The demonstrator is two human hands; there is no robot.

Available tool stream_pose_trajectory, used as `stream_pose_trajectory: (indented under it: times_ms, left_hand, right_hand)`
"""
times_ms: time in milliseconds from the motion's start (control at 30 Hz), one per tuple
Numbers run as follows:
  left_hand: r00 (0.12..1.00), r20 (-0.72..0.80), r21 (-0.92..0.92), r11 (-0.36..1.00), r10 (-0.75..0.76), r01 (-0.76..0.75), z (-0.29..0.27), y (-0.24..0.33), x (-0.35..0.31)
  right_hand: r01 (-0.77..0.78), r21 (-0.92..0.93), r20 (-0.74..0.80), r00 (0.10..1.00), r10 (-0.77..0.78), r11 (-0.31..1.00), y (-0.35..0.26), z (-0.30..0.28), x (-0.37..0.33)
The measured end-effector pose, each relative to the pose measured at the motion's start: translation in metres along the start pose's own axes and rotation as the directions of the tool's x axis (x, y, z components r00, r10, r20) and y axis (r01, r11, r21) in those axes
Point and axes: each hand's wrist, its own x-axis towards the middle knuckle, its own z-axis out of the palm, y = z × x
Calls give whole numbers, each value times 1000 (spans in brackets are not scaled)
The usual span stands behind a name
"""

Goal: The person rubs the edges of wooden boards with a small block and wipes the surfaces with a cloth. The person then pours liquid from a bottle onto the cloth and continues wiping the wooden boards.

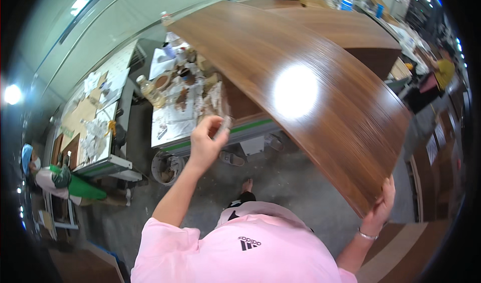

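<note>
A long brown wood-grain board (235, 52) slants across the view, a bright lamp reflection on its glossy face. My right hand (383, 203), with a bracelet at the wrist, grips its near right corner; most fingers are hidden behind the board. My left hand (205, 137) is raised left of the board's long edge, apart from it. Between its thumb and fingers is a small pale grey piece (224, 128), whose kind I cannot make out. Beyond that hand stands a worktable (160, 132) with stained papers, a clear bottle (150, 90) and small containers.
More brown panels (340, 27) lie behind the board. A bin (168, 167) stands under the worktable, slippers (232, 158) beside it on the floor. People work at left (60, 180) and far right (443, 72). Further panels (411, 248) are at the lower right.
</note>
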Motion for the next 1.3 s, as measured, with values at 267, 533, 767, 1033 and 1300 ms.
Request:
stream_pose_trajectory:
  times_ms: [267, 533, 767, 1033, 1300]
  left_hand:
    - [938, -333, 463, 849, -100, 255, -78, -234, 47]
    - [995, -99, 465, 884, -9, 54, -33, -232, 95]
    - [988, 95, 313, 938, 125, -149, 34, -229, 124]
    - [955, -181, -437, 889, -237, 138, -4, -180, 153]
    - [970, 39, 166, 956, 238, -242, -33, -59, 210]
  right_hand:
    - [-58, 110, -210, 974, 80, 992, 4, 20, -1]
    - [-58, 95, -254, 964, 81, 994, 6, 10, -2]
    - [-25, 150, -263, 962, 65, 988, 11, 12, -3]
    - [31, 185, -194, 981, 6, 982, 16, 20, -4]
    - [-2, 257, -192, 980, 53, 967, 22, 8, -3]
